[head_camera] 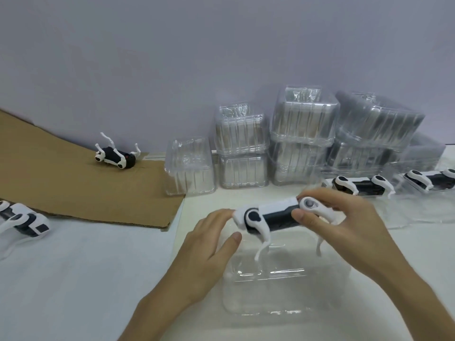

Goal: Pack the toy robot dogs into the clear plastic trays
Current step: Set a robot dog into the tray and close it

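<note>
My right hand (344, 225) pinches one end of the dog (273, 215). My left hand (209, 244), fingers nearly straight, touches the other end. The black-and-white dog hangs legs-down over the tray (283, 313) beneath my hands. White worktop (86, 279) stretches left to the cardboard's (73, 188) edge, and tray stacks (302, 134) stand beyond.

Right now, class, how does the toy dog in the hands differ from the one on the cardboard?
The held dog is upright, legs down, above a clear tray; the cardboard dog lies on its back, legs up. The right hand grips the held dog and the left hand touches it; the cardboard dog lies untouched. Both are black and white.
</note>
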The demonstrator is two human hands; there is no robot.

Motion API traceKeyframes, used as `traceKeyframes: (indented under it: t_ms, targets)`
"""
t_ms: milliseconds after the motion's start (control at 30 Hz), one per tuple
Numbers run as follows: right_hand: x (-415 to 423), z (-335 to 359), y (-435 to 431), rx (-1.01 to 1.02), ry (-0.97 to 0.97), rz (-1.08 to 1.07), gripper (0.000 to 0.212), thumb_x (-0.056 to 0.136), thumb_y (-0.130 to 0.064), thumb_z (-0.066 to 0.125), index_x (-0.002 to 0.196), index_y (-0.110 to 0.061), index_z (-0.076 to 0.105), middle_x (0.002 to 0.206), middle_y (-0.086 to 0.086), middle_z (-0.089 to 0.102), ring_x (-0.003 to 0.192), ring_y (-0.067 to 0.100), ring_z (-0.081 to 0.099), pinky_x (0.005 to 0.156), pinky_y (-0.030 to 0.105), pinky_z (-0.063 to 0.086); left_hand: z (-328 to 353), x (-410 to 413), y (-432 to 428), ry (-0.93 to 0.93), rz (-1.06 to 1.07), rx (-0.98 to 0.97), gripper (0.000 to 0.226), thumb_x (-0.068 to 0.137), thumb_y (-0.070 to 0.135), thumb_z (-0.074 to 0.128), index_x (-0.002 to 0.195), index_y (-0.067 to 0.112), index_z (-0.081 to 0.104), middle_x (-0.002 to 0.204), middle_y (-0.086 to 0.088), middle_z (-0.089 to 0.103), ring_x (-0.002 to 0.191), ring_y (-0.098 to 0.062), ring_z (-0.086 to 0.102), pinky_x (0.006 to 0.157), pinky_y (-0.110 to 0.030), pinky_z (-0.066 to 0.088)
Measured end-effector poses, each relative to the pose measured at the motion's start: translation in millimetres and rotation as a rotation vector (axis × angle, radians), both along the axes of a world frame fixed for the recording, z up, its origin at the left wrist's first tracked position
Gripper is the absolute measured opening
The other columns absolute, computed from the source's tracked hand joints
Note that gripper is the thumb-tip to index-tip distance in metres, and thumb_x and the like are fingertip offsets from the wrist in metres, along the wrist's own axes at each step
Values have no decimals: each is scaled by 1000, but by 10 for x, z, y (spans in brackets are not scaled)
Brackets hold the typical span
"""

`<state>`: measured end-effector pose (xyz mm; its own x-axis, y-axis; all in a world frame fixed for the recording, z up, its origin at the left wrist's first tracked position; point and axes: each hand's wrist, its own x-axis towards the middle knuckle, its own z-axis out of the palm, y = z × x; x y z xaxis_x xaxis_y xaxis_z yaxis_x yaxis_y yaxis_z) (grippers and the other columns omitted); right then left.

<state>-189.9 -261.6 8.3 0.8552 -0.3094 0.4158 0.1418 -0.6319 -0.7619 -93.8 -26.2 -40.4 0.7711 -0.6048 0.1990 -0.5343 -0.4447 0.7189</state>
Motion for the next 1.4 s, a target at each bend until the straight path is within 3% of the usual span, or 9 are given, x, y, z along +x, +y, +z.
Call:
traceKeyframes:
  t_ms: [167,300,500,700,900,1067,1233,1333,1400]
  targets:
    - [12,-43,-10,-52,87,5,12,79,-42,75,86,-33,72,82,-15,70,87,6,60,69,9,37,-55,14,-3,110,-13,17,39,104,49,40,141,58,33,137,49,34,125,24,34,100,-12,32]
    - [14,-77,17,-65,119,32,10,81,-42,73,84,-33,70,78,-14,68,78,8,60,65,13,39,-39,2,-6,131,4,0,41,98,58,37,139,59,35,127,43,45,99,19,49,87,-8,34]
    - [21,-96,-58,-126,194,20,10,76,-47,78,83,-40,74,92,-23,66,94,-2,60,76,10,39,-17,23,20,139,12,-20,39,101,53,44,140,55,40,136,45,40,124,13,45,105,-22,40]
    - [-4,-66,-143,-285,281,57,36,69,-70,57,86,-42,72,94,-16,54,102,-8,41,81,13,31,7,46,54,116,18,5,43,94,57,45,136,59,41,134,45,41,121,18,43,104,-27,45]
    - [26,-130,-131,-331,317,52,23,81,-55,68,95,-38,75,97,-15,51,106,-6,36,90,26,34,-3,24,31,96,76,19,45,93,64,45,137,62,36,128,41,47,117,9,52,100,-30,47]
    - [39,-143,-106,-294,299,10,30,76,-62,65,99,-43,69,106,-23,50,110,-5,37,97,29,35,-28,68,28,192,226,139,70,81,86,31,128,39,51,121,19,58,94,-3,54,85,-31,43]
    - [26,-113,-130,-75,474,-44,89,67,-86,43,141,-37,40,139,-19,40,125,5,44,101,31,39,6,-10,-30,263,256,13,44,75,72,42,93,37,62,94,16,61,74,-1,53,73,-28,41]
    - [7,-111,-208,28,642,-63,98,68,-87,29,132,-19,57,132,-2,62,115,14,58,94,28,44,-4,-55,-83,270,291,-91,44,71,70,39,92,42,67,90,19,66,84,0,61,78,-29,45]
    - [-8,-99,-202,135,661,-9,87,70,-87,31,123,-26,64,125,-15,64,112,1,59,84,17,41,17,-78,-100,272,272,-192,44,67,75,36,93,55,64,79,22,64,72,-3,60,74,-31,46]
